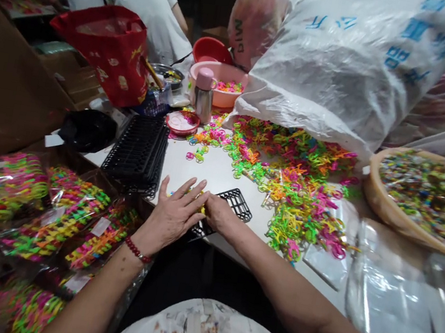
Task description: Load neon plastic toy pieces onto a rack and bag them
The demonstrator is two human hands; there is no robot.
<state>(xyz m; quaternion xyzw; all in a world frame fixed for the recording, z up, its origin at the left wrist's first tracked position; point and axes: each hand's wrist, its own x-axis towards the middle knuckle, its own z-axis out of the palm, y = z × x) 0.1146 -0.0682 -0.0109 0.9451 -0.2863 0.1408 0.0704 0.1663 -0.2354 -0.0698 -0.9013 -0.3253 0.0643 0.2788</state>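
Observation:
My left hand [174, 212] lies with fingers stretched out over a flat black plastic grid tray [237, 202] at the near edge of the white table [205, 169]. Against it, my right hand [218, 213] is closed in a pinch on a small yellow plastic piece [201, 208], mostly hidden between the two hands. A red bead bracelet [137, 250] circles my left wrist. Beyond the tray spreads a heap of small neon plastic loops [292, 184] in pink, green, yellow and orange.
A stack of black grid trays [139, 152] stands left of my hands. Clear packets of sorted neon pieces [47, 217] lie at lower left. Large plastic sacks [351, 57], a brown basin of mixed pieces [426, 195], a pink bowl [219, 83], a flask [204, 95], a red bag [109, 51] and a seated person [147, 6] are behind.

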